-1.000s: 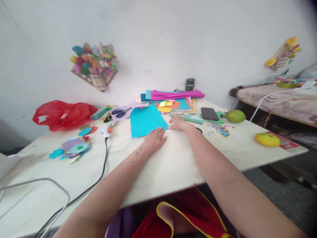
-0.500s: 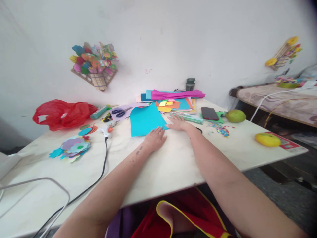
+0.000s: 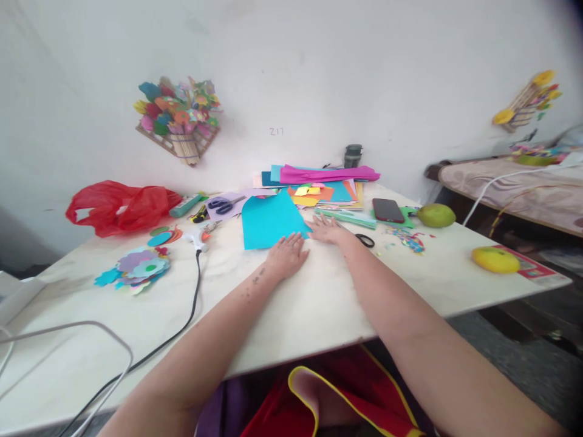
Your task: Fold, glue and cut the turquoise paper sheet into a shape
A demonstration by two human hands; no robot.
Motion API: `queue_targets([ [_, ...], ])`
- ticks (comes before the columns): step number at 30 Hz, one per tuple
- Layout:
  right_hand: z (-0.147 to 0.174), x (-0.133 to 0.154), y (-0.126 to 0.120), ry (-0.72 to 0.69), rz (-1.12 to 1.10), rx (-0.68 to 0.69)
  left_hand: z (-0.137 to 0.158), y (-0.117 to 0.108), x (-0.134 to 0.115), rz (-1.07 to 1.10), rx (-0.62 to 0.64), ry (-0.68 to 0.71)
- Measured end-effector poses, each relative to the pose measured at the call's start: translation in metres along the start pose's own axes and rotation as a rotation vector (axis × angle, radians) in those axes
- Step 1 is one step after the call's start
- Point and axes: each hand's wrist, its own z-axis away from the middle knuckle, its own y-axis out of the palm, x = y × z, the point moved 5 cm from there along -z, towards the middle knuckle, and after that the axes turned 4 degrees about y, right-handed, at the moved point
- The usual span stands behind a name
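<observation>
Pale tabletop point(image 3: 319, 309), up against a wall. Closest of the 2 hands is the left hand point(image 3: 288, 255), palm down, fingers tgthr on the blue sheet's point(image 3: 268, 221) near edge. Right hand point(image 3: 325, 230) is a bit beyond, fingers spread, at its right corner. Tbh I'd press lightly w/ flat fingers to avoid creases, esp. since the far-left corner looks curled. Scissors point(image 3: 223, 207) lie past that, pink sheet point(image 3: 328, 175) farthest.

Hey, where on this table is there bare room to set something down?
Bare tabletop shows between the left forearm and right forearm, and between the right forearm and the yellow fruit. It's crowded from the blue sheet back to the paper stack, with scissors left and phone right.
</observation>
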Motion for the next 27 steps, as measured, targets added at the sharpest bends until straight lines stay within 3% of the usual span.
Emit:
queue_targets([
  [5, -0.002, -0.002, 0.003, 0.026, 0.000, -0.011, 0.006, -0.006, 0.005, -0.018, -0.035, -0.019],
  [10, -0.003, -0.002, 0.003, -0.001, 0.044, -0.099, 0.022, -0.018, 0.041, 0.011, -0.055, -0.101],
  [15, 0.003, 0.015, -0.010, -0.182, 0.050, -0.305, 0.038, -0.015, 0.080, 0.219, -0.177, -0.152],
  [21, 0.015, 0.062, -0.018, -0.566, -0.183, -0.480, 0.038, -0.005, 0.087, 0.399, -0.265, -0.138],
  [24, 0.013, 0.080, -0.009, -0.614, -0.241, -0.460, 0.036, -0.007, 0.087, 0.404, -0.275, -0.149],
  [27, 0.010, 0.089, -0.001, -0.564, -0.259, -0.450, 0.035, -0.008, 0.088, 0.388, -0.267, -0.162],
])
